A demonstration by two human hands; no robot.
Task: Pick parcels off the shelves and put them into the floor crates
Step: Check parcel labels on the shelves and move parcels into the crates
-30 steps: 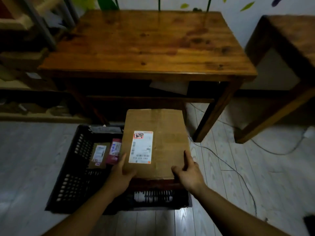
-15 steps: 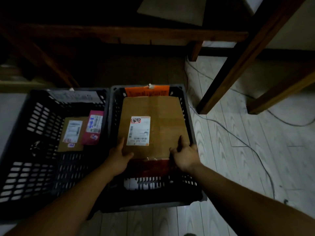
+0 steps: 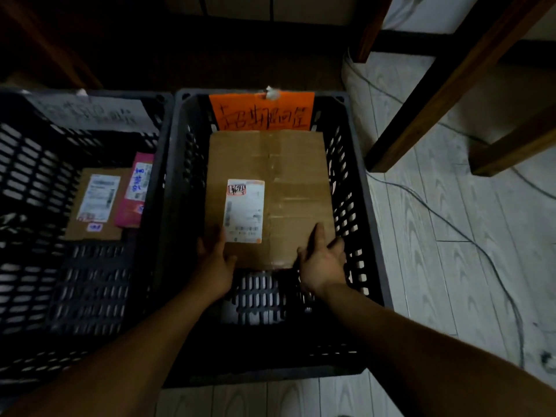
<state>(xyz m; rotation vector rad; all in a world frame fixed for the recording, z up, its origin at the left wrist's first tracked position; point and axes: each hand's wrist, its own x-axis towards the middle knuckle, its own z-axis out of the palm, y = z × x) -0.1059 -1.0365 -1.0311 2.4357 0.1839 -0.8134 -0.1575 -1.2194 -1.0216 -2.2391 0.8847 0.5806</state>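
Observation:
A flat cardboard parcel [image 3: 279,188] with a white shipping label lies low inside the right black crate [image 3: 365,236], which carries an orange handwritten sign [image 3: 261,112] on its far wall. My left hand [image 3: 213,260] holds the parcel's near left corner, thumb on its top. My right hand [image 3: 322,260] is at the near right corner with its fingers spread and loose, the thumb by the parcel's edge. The left black crate [image 3: 36,164] holds a brown labelled parcel [image 3: 96,203] and a pink one [image 3: 135,191].
Dark wooden table legs [image 3: 445,85] stand right of the crates on a pale plank floor. Cables [image 3: 451,224] trail across the floor on the right. A white handwritten sign [image 3: 90,112] hangs on the left crate's far wall. Beyond the crates it is dark under the table.
The parcel has gone down from above the crates into the right crate. My view has dropped lower and closer. My right hand's fingers have loosened off the parcel's corner.

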